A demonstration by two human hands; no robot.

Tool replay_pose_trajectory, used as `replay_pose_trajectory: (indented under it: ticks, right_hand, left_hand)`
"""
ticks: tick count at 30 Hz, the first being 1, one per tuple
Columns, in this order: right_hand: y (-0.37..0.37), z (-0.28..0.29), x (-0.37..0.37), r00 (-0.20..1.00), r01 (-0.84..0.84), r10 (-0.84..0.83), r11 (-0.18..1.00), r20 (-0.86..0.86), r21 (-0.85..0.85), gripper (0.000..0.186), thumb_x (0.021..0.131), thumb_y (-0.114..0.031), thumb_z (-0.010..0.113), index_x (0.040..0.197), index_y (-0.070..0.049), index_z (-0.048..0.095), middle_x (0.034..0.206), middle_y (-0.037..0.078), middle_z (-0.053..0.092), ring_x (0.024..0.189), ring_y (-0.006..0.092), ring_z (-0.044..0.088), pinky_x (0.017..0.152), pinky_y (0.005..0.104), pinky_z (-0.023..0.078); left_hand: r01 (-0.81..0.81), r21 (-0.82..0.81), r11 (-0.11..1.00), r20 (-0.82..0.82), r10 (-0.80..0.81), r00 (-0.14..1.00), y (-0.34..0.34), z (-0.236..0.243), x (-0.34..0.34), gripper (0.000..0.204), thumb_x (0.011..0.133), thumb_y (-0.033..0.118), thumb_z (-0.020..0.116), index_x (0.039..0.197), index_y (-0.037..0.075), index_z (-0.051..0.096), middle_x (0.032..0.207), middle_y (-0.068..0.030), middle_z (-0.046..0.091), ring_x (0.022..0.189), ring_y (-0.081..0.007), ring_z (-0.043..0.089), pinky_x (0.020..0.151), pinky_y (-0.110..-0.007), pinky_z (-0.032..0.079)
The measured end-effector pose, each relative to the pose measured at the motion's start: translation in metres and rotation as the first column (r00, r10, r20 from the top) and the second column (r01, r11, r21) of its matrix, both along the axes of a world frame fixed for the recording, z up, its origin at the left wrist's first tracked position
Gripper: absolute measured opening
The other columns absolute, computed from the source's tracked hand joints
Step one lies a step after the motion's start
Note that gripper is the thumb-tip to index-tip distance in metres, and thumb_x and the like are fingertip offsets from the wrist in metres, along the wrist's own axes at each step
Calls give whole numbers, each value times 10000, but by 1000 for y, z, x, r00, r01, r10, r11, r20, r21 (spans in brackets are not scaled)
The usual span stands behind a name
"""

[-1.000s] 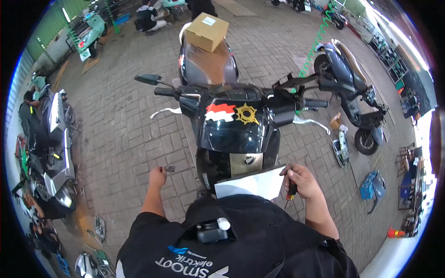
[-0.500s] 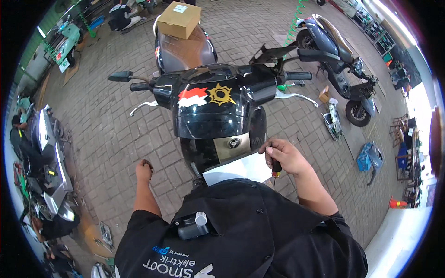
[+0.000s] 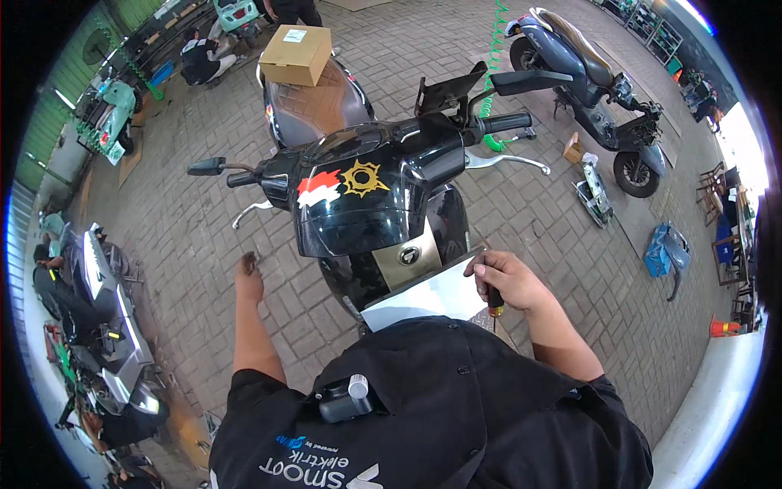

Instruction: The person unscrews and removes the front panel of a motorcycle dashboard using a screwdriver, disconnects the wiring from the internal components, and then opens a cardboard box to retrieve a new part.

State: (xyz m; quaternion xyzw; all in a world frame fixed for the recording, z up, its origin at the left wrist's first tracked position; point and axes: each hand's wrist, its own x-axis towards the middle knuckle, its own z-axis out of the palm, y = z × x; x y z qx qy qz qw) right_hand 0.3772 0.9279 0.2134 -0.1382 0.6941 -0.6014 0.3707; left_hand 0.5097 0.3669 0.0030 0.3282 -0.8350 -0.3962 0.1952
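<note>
A black scooter (image 3: pixel 350 220) faces me, with a red-and-white patch and a gold gear-like emblem on its front cowl. Below its gold plate (image 3: pixel 397 259), a white panel (image 3: pixel 432 298) shows between the scooter and my body. My right hand (image 3: pixel 517 281) is closed around a screwdriver (image 3: pixel 495 299) with a dark, red and yellow handle, its shaft pointing down beside the panel's right edge. Off to the scooter's left, my left hand (image 3: pixel 250 279) hangs in the air, apart from it. Its dirty fingers are curled in; whether anything lies inside them is hidden.
A cardboard box (image 3: pixel 296 55) rests on the scooter's seat (image 3: pixel 318 102). Handlebar levers and a mirror (image 3: pixel 207 166) stick out. A partly stripped scooter (image 3: pixel 590 90) stands at the far right, near loose parts (image 3: pixel 595 194). Another scooter (image 3: pixel 110 314) and people are at left; a person (image 3: pixel 204 61) squats behind.
The whole view has shifted slightly. My left hand has moved a little forward. My right hand keeps hold of the screwdriver near the white panel's right edge.
</note>
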Motion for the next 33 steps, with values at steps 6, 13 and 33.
replay_pose_trajectory:
  ticks: [6, 13, 33]
  right_hand:
    - [-5, 1, -1, 1000, -12, 12, 1000, -5, -10, 253, 1006, -214, 562, 1026, 33, 611, 658, 14, 571, 588, 110, 547, 579, 271, 457]
    - [-5, 15, -9, 960, 239, -272, 916, -61, -323, 176, 927, -68, 640, 1078, 10, 595, 772, 34, 588, 619, 115, 579, 496, 266, 482]
    - [-62, 8, -49, 770, 495, -477, 29, 423, -868, 102, 962, -13, 554, 1061, -21, 574, 946, 102, 605, 822, 187, 609, 793, 355, 543]
  left_hand:
    - [245, -243, 939, 368, -145, 919, -30, 10, -3, 467, 843, 45, 602, 1295, 152, 651, 1445, -218, 509, 1341, -349, 491, 1074, -394, 436]
    - [277, -492, 826, 457, -26, 889, -3, 10, 19, 474, 825, 88, 674, 1293, 151, 652, 1500, -238, 437, 1240, -370, 573, 1027, -436, 466]
    - [448, -719, 531, 28, -622, 782, 230, 246, -51, 809, 753, 228, 799, 1462, 47, 454, 1556, -215, 366, 1452, -433, 305, 1188, -536, 232]
